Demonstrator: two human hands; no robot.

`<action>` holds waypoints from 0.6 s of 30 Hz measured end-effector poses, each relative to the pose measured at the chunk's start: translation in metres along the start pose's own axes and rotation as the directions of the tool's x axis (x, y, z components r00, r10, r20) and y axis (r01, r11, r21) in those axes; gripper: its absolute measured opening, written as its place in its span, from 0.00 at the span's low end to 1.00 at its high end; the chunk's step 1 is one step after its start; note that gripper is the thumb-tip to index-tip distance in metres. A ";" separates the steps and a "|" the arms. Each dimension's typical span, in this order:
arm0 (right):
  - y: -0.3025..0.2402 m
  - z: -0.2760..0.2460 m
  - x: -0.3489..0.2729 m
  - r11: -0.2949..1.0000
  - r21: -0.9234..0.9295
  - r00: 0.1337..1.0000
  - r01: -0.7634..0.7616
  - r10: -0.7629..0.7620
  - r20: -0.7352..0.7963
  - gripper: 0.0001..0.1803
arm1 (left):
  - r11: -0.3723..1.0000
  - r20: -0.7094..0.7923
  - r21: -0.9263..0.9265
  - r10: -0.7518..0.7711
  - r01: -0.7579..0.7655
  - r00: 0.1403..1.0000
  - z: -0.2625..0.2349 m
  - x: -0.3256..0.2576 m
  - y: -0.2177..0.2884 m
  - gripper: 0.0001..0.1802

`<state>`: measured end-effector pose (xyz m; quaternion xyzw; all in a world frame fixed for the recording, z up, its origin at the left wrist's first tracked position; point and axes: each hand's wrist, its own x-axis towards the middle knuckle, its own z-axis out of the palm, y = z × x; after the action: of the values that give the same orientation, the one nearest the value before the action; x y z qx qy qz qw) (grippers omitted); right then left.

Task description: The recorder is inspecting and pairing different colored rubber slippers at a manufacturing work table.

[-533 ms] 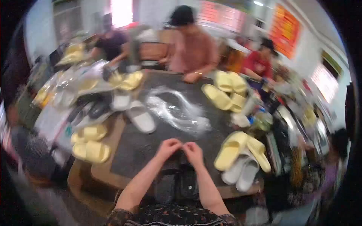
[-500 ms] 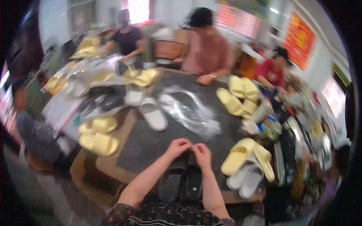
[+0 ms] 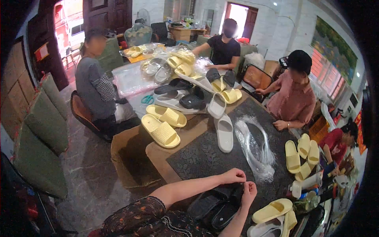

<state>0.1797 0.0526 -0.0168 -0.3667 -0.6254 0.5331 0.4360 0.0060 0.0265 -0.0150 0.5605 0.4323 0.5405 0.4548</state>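
Observation:
My left hand (image 3: 233,176) and my right hand (image 3: 249,192) meet at the fingertips, both pinched, over the near side of the table. Whatever is between the fingers is too fine to make out. Just below them lies a pair of black slide slippers (image 3: 204,206), partly covered by my right forearm. Beyond my hands, a looped bundle of clear plastic strands (image 3: 263,172) rests on the dark mat (image 3: 201,156). A light grey slipper (image 3: 225,136) sits to the left of that bundle.
Yellow slippers (image 3: 161,132) lie at the left edge, more yellow slippers (image 3: 292,157) at the right. Beside my right arm are yellow and white slippers (image 3: 272,210). Piled slippers and clear bags (image 3: 128,79) cover the far table. Several people sit around, one person in pink (image 3: 294,94) opposite.
My view has swung to the left, so the person in grey and the doorway now show fully. My hands stay pinched close together above the black slippers.

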 end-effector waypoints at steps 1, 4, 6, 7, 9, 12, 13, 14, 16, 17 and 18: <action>0.000 0.000 0.000 1.000 0.030 1.000 0.007 -0.007 -0.006 0.05 | 1.000 0.012 0.019 -0.019 0.019 1.000 0.001 -0.001 0.004 0.11; -0.007 0.005 -0.001 0.998 0.064 1.000 0.004 -0.004 0.004 0.04 | 0.998 -0.024 -0.039 0.053 -0.054 0.998 0.001 -0.002 0.004 0.09; -0.008 0.008 -0.001 0.996 0.088 1.000 -0.004 0.003 0.001 0.05 | 0.997 -0.031 -0.050 0.058 -0.059 0.998 0.001 -0.002 0.002 0.09; -0.008 0.009 -0.001 0.996 0.090 1.000 0.000 -0.001 0.006 0.05 | 0.996 -0.026 -0.066 0.060 -0.061 0.998 0.001 -0.002 0.002 0.09; -0.007 0.009 -0.001 0.999 0.043 0.999 0.033 -0.032 -0.020 0.05 | 0.995 -0.023 -0.079 0.064 -0.066 0.998 0.000 -0.002 0.002 0.09; -0.002 0.004 -0.002 0.996 0.073 0.998 0.056 -0.055 -0.022 0.05 | 0.999 -0.020 -0.016 0.029 -0.029 0.999 0.003 -0.001 0.003 0.10; 0.001 0.001 -0.002 0.996 0.067 0.998 0.056 -0.054 -0.038 0.05 | 0.999 -0.034 0.008 0.046 -0.046 0.998 0.004 0.000 0.005 0.10; 0.004 -0.001 -0.001 0.997 0.046 0.998 0.055 -0.054 -0.032 0.05 | 0.998 -0.044 0.030 0.064 -0.063 0.997 0.005 0.001 0.005 0.10; -0.002 0.002 -0.003 0.996 0.083 0.998 0.035 -0.030 -0.063 0.05 | 0.996 -0.059 0.047 0.076 -0.073 0.995 0.008 0.000 0.006 0.10; 0.004 0.000 0.000 1.000 -0.017 0.998 0.009 -0.010 -0.059 0.05 | 0.997 -0.072 0.044 0.071 -0.068 0.995 0.005 -0.001 0.006 0.10; 0.000 0.008 0.000 0.999 0.038 0.999 0.032 -0.031 -0.033 0.05 | 1.000 -0.054 -0.007 0.015 -0.015 0.998 -0.003 -0.003 0.003 0.10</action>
<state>0.1724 0.0500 -0.0176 -0.3569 -0.6135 0.5321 0.4616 0.0030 0.0227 -0.0130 0.5474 0.4381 0.5603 0.4410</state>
